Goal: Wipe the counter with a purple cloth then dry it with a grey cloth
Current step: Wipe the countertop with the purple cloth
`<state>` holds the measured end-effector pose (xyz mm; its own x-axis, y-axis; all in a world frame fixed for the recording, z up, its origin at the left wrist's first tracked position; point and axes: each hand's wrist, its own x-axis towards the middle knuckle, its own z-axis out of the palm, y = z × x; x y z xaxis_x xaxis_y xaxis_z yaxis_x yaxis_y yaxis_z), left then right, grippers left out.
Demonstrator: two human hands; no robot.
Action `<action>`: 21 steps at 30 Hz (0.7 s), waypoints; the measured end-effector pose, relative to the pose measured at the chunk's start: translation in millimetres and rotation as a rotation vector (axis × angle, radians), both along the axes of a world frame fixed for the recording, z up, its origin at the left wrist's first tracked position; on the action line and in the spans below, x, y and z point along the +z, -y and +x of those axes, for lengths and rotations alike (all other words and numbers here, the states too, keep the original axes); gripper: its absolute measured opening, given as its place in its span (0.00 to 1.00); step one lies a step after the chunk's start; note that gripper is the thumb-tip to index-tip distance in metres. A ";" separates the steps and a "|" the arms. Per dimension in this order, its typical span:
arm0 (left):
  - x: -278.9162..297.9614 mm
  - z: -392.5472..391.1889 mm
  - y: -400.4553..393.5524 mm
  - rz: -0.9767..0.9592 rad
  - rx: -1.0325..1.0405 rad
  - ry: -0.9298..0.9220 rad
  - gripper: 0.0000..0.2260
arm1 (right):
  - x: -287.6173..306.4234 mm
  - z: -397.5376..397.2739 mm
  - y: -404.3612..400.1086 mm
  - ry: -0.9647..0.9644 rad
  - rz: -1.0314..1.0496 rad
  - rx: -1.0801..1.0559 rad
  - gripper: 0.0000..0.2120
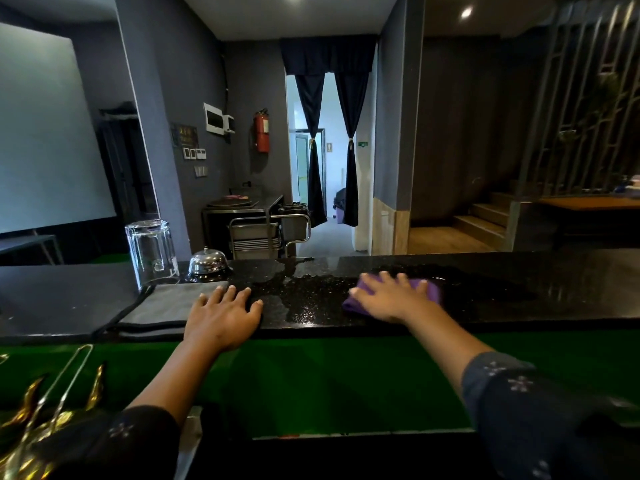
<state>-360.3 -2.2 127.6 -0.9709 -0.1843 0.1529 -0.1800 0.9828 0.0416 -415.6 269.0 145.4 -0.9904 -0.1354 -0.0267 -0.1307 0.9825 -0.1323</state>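
A black speckled counter (pixel 571 289) runs across the view, with a wet patch (pixel 304 289) in its middle. My right hand (pixel 391 297) lies flat, fingers spread, pressing a folded purple cloth (pixel 434 289) onto the wet counter. A grey cloth with dark edging (pixel 162 306) lies flat at the left. My left hand (pixel 225 313) rests palm down at the counter's near edge, its fingers on the grey cloth's right end, holding nothing.
An upturned clear glass (pixel 150 252) and a chrome service bell (pixel 207 261) stand behind the grey cloth. A green lower surface (pixel 329 382) lies below the counter. Metal tongs and gold-coloured utensils (pixel 45 403) sit at the bottom left.
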 end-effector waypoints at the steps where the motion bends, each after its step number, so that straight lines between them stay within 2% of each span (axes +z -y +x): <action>1: 0.1 0.2 -0.1 0.000 0.002 0.002 0.28 | -1.6 5.3 23.2 -0.005 -0.001 0.078 0.34; 5: 1.5 -0.2 1.2 0.011 0.008 0.016 0.28 | -6.0 30.7 100.2 0.005 -0.001 0.320 0.32; 10: 1.9 1.3 5.4 0.020 -0.022 0.015 0.28 | -9.0 35.3 71.6 -0.007 -0.019 0.392 0.32; 14: -1.4 0.7 5.0 0.029 -0.032 0.004 0.29 | -6.5 28.0 15.5 0.003 -0.008 0.261 0.37; 16: -1.0 0.5 3.5 0.036 -0.035 -0.006 0.29 | -4.7 16.8 7.0 0.026 0.007 0.163 0.33; 19: 1.7 1.5 3.2 0.053 -0.039 -0.004 0.29 | -2.7 7.8 30.5 0.044 0.010 0.062 0.32; 21: 3.2 3.2 2.9 0.071 -0.035 0.009 0.30 | -0.9 12.7 59.0 0.048 0.000 0.093 0.32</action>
<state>-357.2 -5.0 130.9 -0.9782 -0.1605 0.1315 -0.1465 0.9831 0.1097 -403.0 210.0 144.6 -0.9712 -0.2267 -0.0735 -0.2149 0.9665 -0.1405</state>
